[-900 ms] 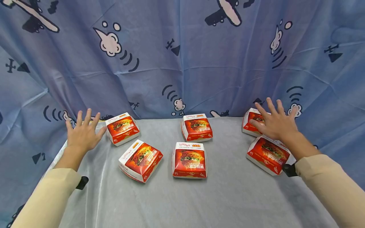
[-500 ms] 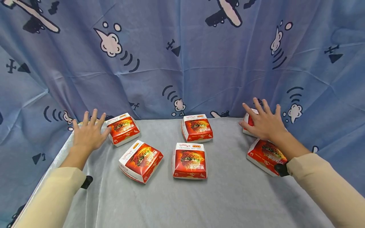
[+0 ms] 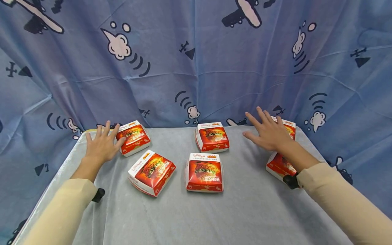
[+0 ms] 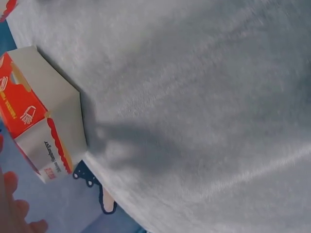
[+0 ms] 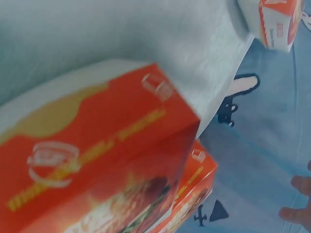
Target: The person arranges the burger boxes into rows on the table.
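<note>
In the head view my left hand [image 3: 102, 147], fingers spread, is over the table's far left, its thumb overlapping the left edge of a red and white burger box [image 3: 135, 139]. The left wrist view shows my fingertips [image 4: 22, 208] beside that box, with a gap between. My right hand [image 3: 269, 135], also spread and holding nothing, hovers over the far right. It partly hides a back right burger box [image 3: 290, 128] and a front right burger box [image 3: 279, 166]. Both boxes loom close in the right wrist view, the nearer burger box [image 5: 97, 155] largest.
Another burger box [image 3: 152, 173] lies turned at front left. In the middle stand a back burger box [image 3: 212, 137] and a front burger box [image 3: 204, 173]. A grey cloth covers the table [image 3: 183, 217]; a blue patterned curtain [image 3: 159, 44] hangs behind its far edge.
Both hands have moved inward: the left to the right and slightly down, the right to the left, uncovering part of the back right box. The boxes have stayed in place.
</note>
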Motion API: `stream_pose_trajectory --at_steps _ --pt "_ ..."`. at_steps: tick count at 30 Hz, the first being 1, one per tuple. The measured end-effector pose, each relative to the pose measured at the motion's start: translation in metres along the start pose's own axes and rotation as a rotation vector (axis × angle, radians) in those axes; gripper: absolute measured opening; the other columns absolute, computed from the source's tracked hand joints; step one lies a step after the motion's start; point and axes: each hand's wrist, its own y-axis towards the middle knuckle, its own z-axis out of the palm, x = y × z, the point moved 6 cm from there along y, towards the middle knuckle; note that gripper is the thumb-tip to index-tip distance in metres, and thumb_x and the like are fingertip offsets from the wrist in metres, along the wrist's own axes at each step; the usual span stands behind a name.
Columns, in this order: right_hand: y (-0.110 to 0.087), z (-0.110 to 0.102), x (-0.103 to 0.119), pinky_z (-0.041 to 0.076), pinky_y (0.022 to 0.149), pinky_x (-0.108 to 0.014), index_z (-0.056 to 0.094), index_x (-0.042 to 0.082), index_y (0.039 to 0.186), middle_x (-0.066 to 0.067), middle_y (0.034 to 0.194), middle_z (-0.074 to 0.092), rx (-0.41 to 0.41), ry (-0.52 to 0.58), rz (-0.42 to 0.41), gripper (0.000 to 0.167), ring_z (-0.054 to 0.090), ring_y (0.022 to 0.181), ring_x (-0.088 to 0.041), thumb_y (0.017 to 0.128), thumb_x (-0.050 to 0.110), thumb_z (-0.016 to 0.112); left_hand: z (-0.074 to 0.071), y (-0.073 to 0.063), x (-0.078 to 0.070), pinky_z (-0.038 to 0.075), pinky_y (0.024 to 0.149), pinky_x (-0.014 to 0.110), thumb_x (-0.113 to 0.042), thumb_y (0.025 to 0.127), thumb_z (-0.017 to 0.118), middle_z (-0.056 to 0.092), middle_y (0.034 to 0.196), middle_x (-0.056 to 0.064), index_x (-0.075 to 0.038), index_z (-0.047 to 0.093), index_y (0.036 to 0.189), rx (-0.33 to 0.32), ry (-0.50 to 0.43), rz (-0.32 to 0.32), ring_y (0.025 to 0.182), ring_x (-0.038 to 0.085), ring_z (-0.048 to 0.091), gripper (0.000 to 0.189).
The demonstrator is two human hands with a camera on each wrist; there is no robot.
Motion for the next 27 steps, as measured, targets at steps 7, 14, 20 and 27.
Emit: stream_pose_trajectory --at_steps 7,14,20,27 --pt "0.001 -0.002 0.02 0.01 0.108 -0.076 0.015 0.02 0.161 -0.026 0.163 0.006 0.027 0.129 -0.035 0.08 0.02 0.143 -0.054 0.098 0.059 0.045 0.009 0.002 0.002 0.008 0.103 0.08 -0.06 0.103 0.022 -0.003 0.16 0.031 -0.008 0.009 0.16 0.124 -0.154 -0.057 0.141 0.059 0.012 0.079" --pt "0.004 -0.003 0.038 0.015 0.106 -0.077 0.012 0.021 0.162 -0.025 0.164 0.003 0.079 0.245 -0.059 0.079 0.017 0.145 -0.053 0.099 0.06 0.041 0.016 0.005 0.001 0.016 0.107 0.075 -0.054 0.104 0.026 -0.009 0.158 0.035 -0.003 0.004 0.158 0.184 -0.322 -0.051 0.141 0.06 0.009 0.078" --pt "0.009 -0.001 0.051 0.018 0.106 -0.076 0.009 0.025 0.162 -0.021 0.165 0.0 0.115 0.321 -0.048 0.079 0.018 0.144 -0.053 0.099 0.062 0.04 0.018 0.007 -0.001 0.013 0.109 0.072 -0.049 0.104 0.036 -0.009 0.156 0.038 0.0 0.004 0.157 0.191 -0.399 -0.028 0.142 0.06 0.005 0.079" --pt "0.014 0.0 0.064 0.011 0.106 -0.078 0.007 0.026 0.162 -0.018 0.166 -0.003 0.147 0.407 -0.044 0.079 0.012 0.146 -0.052 0.099 0.062 0.039 0.018 0.009 -0.004 0.013 0.109 0.073 -0.039 0.106 0.037 -0.006 0.156 0.039 0.002 0.009 0.157 0.168 -0.422 -0.01 0.142 0.059 0.004 0.071"
